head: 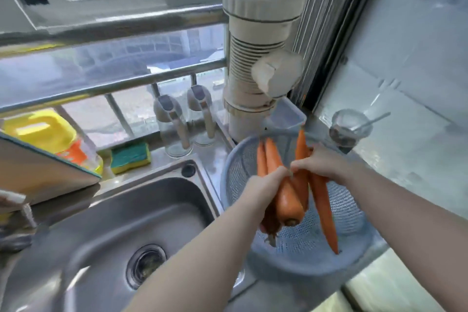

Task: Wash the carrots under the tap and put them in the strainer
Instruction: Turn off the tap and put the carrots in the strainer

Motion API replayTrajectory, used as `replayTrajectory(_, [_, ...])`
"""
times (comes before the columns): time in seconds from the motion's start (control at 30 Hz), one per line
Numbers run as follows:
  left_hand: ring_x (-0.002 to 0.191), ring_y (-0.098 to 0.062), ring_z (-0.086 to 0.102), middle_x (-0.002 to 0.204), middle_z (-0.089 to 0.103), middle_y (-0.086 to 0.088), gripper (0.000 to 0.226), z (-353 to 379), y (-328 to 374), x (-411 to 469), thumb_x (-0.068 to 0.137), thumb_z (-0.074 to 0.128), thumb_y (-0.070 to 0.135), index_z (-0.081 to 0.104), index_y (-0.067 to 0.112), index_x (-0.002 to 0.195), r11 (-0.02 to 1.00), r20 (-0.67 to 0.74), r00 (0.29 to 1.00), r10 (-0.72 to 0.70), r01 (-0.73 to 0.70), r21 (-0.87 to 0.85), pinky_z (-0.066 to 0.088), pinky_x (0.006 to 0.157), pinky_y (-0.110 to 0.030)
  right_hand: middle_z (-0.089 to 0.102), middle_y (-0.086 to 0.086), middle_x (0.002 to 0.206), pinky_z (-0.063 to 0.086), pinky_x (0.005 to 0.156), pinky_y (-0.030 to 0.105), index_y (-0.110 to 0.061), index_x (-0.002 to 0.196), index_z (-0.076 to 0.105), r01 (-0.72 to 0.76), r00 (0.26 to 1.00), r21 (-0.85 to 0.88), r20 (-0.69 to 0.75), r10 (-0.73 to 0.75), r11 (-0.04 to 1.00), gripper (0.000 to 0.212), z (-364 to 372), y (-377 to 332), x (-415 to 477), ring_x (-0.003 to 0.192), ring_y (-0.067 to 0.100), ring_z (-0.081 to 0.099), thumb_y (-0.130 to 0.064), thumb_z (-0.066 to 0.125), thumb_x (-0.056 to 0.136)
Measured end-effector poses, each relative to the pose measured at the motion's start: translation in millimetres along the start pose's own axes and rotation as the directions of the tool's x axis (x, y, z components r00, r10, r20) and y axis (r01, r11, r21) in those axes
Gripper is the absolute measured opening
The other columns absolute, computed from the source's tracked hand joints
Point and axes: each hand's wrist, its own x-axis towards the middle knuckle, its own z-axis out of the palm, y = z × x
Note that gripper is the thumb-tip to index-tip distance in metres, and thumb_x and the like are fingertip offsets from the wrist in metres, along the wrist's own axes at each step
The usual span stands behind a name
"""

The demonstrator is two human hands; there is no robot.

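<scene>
Both hands hold the carrots [288, 200] as a bunch above the blue mesh strainer [352, 213], which stands on the steel desk [255, 286] just right of the sink [157, 213]. The left hand [269, 181] has its fingers curled round the thick ones mid-length; the right hand [320, 162] grips the thinner ones, one long tip hanging down near the mesh. Carrots are stiff, fairly heavy in a bunch and probably slick if wet, so a grip at the thick middle seems safest, and they will stand being set down firmly. A sponge [130, 157] lies behind the basin, below a railed window beside a white pipe [253, 33]
</scene>
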Motion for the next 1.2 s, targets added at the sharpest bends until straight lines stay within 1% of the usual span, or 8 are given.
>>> replayTrajectory(0.13, [0.109,-0.026,0.06,0.119,0.062,-0.01,0.085,17,-18,29,0.06,0.065,0.06,0.055,0.003,0.122,0.987,-0.144,0.989,-0.013,0.036,0.16,0.048,0.09,-0.03,0.06,0.006,0.079,0.045,0.06,0.027,-0.015,0.075,0.051,-0.135,0.983,-0.183,0.099,0.155,0.974,0.027,6,43,50,0.067,0.015,0.056,-0.03,0.074,0.074])
replayTrajectory(0.23, [0.117,-0.03,0.056,0.128,0.057,-0.015,0.086,21,-23,41,0.068,0.066,0.056,0.045,0.002,0.131,0.936,-0.209,0.977,0.035,0.041,0.351,0.046,0.094,-0.033,0.062,0.009,0.093,0.046,0.068,0.029,-0.012,0.084,0.052,-0.15,0.98,-0.163,0.107,0.169,0.975,0.031,22,45,59,0.077,0.02,0.057,-0.03,0.074,0.073])
replayTrajectory(0.4, [0.135,-0.037,0.032,0.146,0.028,-0.022,0.082,19,-31,43,0.086,0.056,0.039,0.015,0.006,0.148,0.818,-0.151,0.988,0.012,0.077,0.569,0.03,0.111,-0.039,0.051,0.015,0.135,0.038,0.084,0.027,-0.003,0.136,0.04,-0.099,0.99,-0.201,0.076,0.116,0.975,0.07,26,53,66,0.121,0.03,0.052,-0.032,0.072,0.081])
replayTrajectory(0.53, [0.129,-0.038,0.038,0.138,0.035,-0.022,0.074,15,-24,35,0.08,0.053,0.041,0.03,0.007,0.142,0.782,-0.085,0.996,0.028,0.031,0.623,0.033,0.108,-0.043,0.044,0.011,0.145,0.038,0.099,0.032,-0.008,0.145,0.032,0.008,0.999,-0.199,0.053,0.002,0.98,0.072,22,46,56,0.13,0.028,0.045,-0.033,0.066,0.087])
replayTrajectory(0.7, [0.091,-0.021,0.061,0.104,0.064,-0.005,0.03,-17,-6,-8,0.086,0.053,0.028,0.057,0.014,0.112,0.782,0.072,0.97,0.233,-0.231,0.579,0.049,0.073,-0.03,0.065,0.004,0.117,0.041,0.091,0.026,-0.014,0.122,0.059,0.239,0.971,-0.189,0.057,-0.232,0.952,0.041,40,8,23,0.111,0.018,0.058,-0.03,0.068,0.084])
replayTrajectory(0.87, [0.092,-0.009,0.06,0.101,0.06,0.011,0.03,-110,-20,-75,0.092,0.053,0.028,0.057,0.026,0.121,0.763,-0.104,0.875,0.473,-0.348,0.545,0.044,0.078,-0.022,0.069,-0.003,0.084,0.045,0.066,0.023,-0.019,0.094,0.064,0.449,0.879,-0.061,0.207,-0.429,0.891,0.011,98,-54,-36,0.081,0.013,0.064,-0.024,0.066,0.085])
replayTrajectory(1.03, [0.095,-0.008,0.06,0.112,0.063,0.009,0.03,-220,-91,-122,0.091,0.054,0.029,0.056,0.029,0.122,0.813,-0.368,0.825,0.429,-0.176,0.555,0.042,0.077,-0.021,0.064,-0.007,0.08,0.044,0.062,0.014,-0.019,0.093,0.067,0.609,0.723,-0.087,0.47,-0.507,0.788,0.012,207,-97,-93,0.073,0.008,0.06,-0.028,0.068,0.084])
replayTrajectory(1.2, [0.107,-0.019,0.06,0.12,0.063,0.001,0.034,-310,-182,-162,0.088,0.055,0.028,0.059,0.024,0.122,0.868,-0.626,0.724,0.291,0.075,0.49,0.048,0.091,-0.033,0.071,0.006,0.086,0.053,0.067,0.029,-0.011,0.096,0.069,0.612,0.591,-0.097,0.716,-0.372,0.785,0.017,314,-110,-143,0.066,0.014,0.063,-0.025,0.065,0.087])
